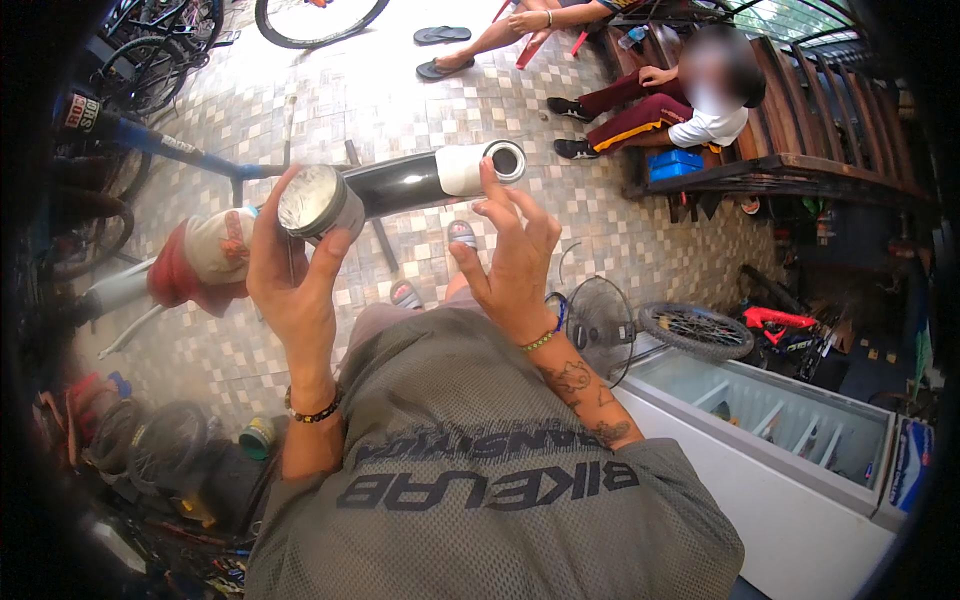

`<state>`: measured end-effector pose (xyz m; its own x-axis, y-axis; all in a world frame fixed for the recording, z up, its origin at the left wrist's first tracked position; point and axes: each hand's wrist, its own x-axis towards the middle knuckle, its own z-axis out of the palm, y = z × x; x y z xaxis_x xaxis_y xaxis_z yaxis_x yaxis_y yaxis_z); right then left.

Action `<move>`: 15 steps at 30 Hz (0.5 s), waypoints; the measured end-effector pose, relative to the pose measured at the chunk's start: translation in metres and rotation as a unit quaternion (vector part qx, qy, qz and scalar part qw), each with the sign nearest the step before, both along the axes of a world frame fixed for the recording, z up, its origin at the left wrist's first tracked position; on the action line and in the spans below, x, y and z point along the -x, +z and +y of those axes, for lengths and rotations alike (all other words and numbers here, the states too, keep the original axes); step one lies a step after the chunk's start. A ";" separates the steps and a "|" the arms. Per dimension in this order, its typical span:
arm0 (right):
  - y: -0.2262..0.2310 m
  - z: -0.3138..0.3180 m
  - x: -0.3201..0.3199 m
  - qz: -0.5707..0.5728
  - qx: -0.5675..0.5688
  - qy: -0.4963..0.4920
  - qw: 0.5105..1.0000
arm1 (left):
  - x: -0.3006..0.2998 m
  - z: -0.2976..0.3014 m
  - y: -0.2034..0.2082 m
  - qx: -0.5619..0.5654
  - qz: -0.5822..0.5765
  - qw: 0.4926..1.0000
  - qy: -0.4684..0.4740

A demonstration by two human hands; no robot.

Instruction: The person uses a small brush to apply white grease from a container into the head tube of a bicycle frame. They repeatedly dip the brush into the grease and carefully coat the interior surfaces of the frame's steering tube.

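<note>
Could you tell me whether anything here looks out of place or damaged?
Nothing looks damaged. The left hand holds a round tin tilted on its side; the right hand is spread open beside the frame tube. A bare wheel leans against the chest freezer.

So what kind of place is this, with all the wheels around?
Probably a small bicycle repair shop on a tiled patio. A bike frame tube is up on a stand, loose wheels lie about, and the left hand holds a round tin.
</note>
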<state>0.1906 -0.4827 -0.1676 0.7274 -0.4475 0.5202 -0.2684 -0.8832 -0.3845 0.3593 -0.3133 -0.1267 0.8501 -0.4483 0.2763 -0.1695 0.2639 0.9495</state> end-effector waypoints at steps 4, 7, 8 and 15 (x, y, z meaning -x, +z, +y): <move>0.001 -0.006 0.011 0.050 0.027 -0.001 0.998 | -0.004 0.001 -0.003 0.008 0.002 1.000 -0.001; 0.001 -0.013 0.025 0.072 0.058 -0.001 0.996 | -0.004 0.001 0.000 -0.009 -0.005 1.000 0.005; 0.001 -0.016 0.031 0.076 0.069 -0.002 0.995 | -0.005 0.000 0.000 -0.002 -0.001 1.000 0.004; 0.005 -0.029 0.036 -0.110 0.080 -0.024 0.990 | -0.005 0.010 0.009 0.000 0.012 1.000 0.007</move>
